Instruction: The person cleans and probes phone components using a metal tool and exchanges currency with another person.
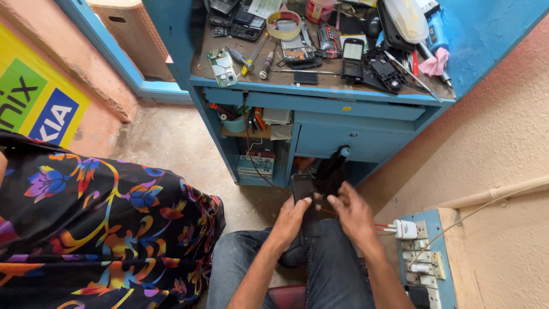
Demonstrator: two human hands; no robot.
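My left hand (290, 222) grips a small dark phone (301, 186) by its lower end, screen up, above my knees. My right hand (350, 210) hovers just right of the phone with fingers spread, its fingertips close to the phone's lower right edge; whether they touch is unclear. Thin red wires (382, 227) run from under my right hand toward a white charger plug (405, 229). I sit in dark jeans facing a blue workbench (320, 97).
The bench top holds a green circuit board (221, 66), screwdrivers (251, 56), a tape roll (285, 24), several phones and parts. A drawer with a knob (353, 135) and open shelves sit below. A blue socket board (426, 260) lies right. A person in a floral garment (103, 223) sits left.
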